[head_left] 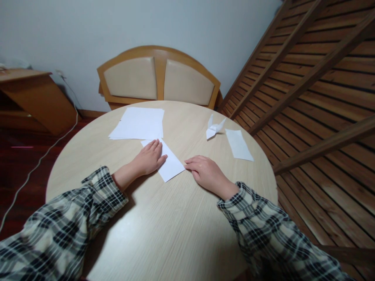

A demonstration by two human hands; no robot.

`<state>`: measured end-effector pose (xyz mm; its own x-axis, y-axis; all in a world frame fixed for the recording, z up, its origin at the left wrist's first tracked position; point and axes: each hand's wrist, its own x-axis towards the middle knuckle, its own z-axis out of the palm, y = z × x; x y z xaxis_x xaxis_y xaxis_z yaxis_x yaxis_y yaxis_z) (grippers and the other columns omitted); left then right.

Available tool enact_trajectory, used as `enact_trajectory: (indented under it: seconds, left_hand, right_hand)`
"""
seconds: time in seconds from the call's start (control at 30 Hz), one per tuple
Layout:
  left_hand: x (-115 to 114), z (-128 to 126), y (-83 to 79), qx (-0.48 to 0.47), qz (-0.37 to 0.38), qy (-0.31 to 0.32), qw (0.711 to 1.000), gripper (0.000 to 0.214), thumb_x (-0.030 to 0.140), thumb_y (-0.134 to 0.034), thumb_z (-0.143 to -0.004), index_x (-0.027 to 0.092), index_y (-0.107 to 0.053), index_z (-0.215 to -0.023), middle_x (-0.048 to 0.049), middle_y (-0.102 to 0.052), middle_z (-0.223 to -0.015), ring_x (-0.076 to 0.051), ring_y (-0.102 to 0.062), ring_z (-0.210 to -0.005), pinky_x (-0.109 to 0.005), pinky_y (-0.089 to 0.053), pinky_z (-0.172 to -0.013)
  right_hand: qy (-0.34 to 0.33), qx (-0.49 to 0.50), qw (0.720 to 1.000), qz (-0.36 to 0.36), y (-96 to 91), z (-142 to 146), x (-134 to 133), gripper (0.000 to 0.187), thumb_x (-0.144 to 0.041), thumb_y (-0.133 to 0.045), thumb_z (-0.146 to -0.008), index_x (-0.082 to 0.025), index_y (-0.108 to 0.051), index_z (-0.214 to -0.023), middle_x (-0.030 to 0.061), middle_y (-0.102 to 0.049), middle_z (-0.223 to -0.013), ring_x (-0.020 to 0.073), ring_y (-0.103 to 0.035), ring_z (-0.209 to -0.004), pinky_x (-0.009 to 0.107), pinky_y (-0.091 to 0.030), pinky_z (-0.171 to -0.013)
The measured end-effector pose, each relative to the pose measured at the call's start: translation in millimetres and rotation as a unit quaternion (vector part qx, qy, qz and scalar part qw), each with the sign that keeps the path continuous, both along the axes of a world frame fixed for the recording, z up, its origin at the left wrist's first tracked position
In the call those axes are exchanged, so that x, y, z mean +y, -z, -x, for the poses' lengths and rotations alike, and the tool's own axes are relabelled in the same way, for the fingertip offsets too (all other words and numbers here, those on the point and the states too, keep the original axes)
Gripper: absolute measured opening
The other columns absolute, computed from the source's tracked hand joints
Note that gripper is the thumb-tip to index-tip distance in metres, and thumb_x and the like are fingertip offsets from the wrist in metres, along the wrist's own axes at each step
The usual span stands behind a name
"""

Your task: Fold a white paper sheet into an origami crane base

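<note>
A folded white paper (pixel 171 166) lies near the middle of the round wooden table (pixel 164 230). My left hand (pixel 149 159) rests flat on its left part, fingers stretched out. My right hand (pixel 205 171) lies palm down beside the paper's right corner, fingertips touching its edge, fingers loosely extended. Both arms wear plaid sleeves.
A stack of white sheets (pixel 139 123) lies at the table's far side. A folded paper crane (pixel 214 127) and a small paper strip (pixel 238 144) sit at the right. A padded wooden chair (pixel 158 78) stands behind the table; a slatted bed frame (pixel 316 89) is on the right.
</note>
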<state>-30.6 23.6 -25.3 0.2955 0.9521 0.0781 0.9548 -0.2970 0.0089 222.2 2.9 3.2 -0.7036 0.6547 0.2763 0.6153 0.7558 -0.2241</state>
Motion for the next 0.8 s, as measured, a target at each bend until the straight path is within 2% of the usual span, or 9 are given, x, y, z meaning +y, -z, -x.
enact_trajectory:
  seconds: [0.27,0.57,0.8]
  left_hand:
    - [-2.5,-3.1,-2.4,0.011,0.006,0.002,1.000,0.072,0.047,-0.023,-0.097,-0.009,-0.034,-0.142,-0.0273,-0.030,-0.152,-0.033,-0.022,-0.145,-0.042,-0.019,-0.117]
    - [-4.8,-5.9,-2.7,0.017,0.006,0.000,1.000,0.071,0.046,-0.024,-0.097,-0.008,-0.034,-0.142,-0.0262,-0.030,-0.153,-0.033,-0.022,-0.145,-0.040,-0.017,-0.118]
    - [-9.5,-10.3,2.6,0.004,-0.005,0.028,1.000,0.072,0.048,-0.022,-0.097,-0.006,-0.034,-0.143,-0.0251,-0.032,-0.153,-0.032,-0.022,-0.145,-0.041,-0.019,-0.118]
  right_hand:
    - [-0.010,-0.015,1.000,-0.017,4.3,-0.3,-0.6,0.036,-0.008,-0.051,-0.087,-0.020,-0.069,-0.115,0.0056,-0.068,-0.120,0.0209,-0.058,-0.112,0.039,-0.044,-0.096]
    - [0.000,-0.023,1.000,-0.011,6.5,1.1,-0.5,0.038,-0.008,-0.050,-0.088,-0.023,-0.066,-0.120,0.0047,-0.066,-0.124,0.0211,-0.055,-0.114,0.040,-0.043,-0.095]
    - [0.004,-0.033,0.999,-0.009,5.8,3.0,0.4,0.037,-0.010,-0.051,-0.089,-0.023,-0.066,-0.121,0.0053,-0.065,-0.124,0.0219,-0.054,-0.114,0.040,-0.042,-0.095]
